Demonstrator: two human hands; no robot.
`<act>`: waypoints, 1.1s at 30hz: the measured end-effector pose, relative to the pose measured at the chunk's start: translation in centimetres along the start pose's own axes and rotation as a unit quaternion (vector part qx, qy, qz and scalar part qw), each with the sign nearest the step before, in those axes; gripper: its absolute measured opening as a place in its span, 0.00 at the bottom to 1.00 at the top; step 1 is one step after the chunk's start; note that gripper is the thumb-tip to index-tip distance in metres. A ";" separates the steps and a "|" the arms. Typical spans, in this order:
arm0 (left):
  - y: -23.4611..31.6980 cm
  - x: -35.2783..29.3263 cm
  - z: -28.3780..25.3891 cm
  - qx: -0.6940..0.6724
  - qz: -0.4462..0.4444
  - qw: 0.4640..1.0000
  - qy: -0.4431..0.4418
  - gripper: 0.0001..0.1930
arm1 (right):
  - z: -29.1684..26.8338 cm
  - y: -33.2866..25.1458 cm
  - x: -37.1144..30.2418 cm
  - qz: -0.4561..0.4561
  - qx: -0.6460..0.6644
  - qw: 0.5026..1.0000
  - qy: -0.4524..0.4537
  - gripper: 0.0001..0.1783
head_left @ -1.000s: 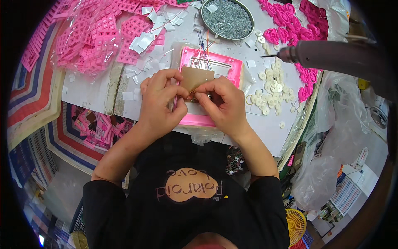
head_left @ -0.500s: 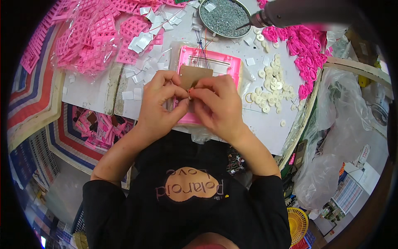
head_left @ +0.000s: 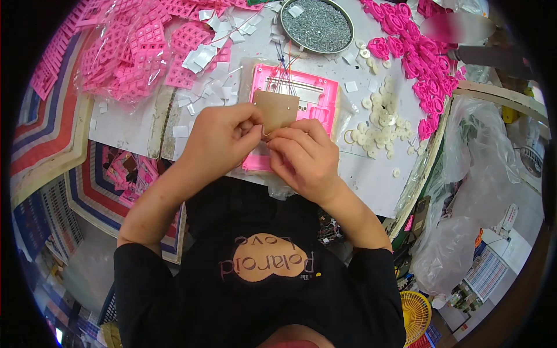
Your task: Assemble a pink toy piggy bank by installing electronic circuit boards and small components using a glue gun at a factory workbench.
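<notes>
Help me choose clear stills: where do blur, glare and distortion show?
Head view: edges bow toward the black rim; head view: a pale blur above the dark tool; head view: highlights streak the plastic bag at right; head view: the brown board looks clear.

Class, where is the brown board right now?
Upper middle of the head view: the board is over the pink case, with the left hand and right hand at its near edge.

Brown board (head_left: 277, 107), thin wires (head_left: 283, 78) at far edge, over pink casing (head_left: 329, 95)
</notes>
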State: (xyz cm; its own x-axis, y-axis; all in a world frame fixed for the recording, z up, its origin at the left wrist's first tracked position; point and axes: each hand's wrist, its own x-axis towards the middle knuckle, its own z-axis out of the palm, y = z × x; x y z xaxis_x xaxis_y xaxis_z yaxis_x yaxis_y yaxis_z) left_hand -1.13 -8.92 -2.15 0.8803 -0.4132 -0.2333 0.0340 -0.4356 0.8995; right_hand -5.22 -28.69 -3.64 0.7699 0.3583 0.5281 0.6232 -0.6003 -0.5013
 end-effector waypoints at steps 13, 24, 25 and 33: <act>0.6 1.4 -2.1 0.041 0.080 0.989 -0.121 0.08 | -0.6 -0.1 0.1 -0.060 -0.055 0.995 -0.062 0.12; -1.3 0.1 -0.2 0.148 0.275 0.950 -0.026 0.10 | 0.5 0.0 -0.6 -0.059 -0.047 0.993 -0.093 0.10; -1.3 0.0 -0.1 0.151 0.278 0.948 -0.026 0.10 | 0.6 0.0 -0.7 -0.060 -0.054 0.991 -0.103 0.10; -2.8 -0.2 0.7 0.134 0.275 0.951 0.043 0.12 | -1.0 -1.3 -0.2 -0.002 -0.047 0.975 -0.217 0.16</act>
State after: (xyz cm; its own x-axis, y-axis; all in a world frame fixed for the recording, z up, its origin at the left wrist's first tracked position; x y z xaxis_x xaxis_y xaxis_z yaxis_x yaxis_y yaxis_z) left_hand -1.73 -8.17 -4.83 0.7664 -0.5751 0.2862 -0.5536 -0.3655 0.7482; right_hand -6.31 -28.70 -2.35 0.7660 0.6171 0.1802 0.6265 -0.6537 -0.4244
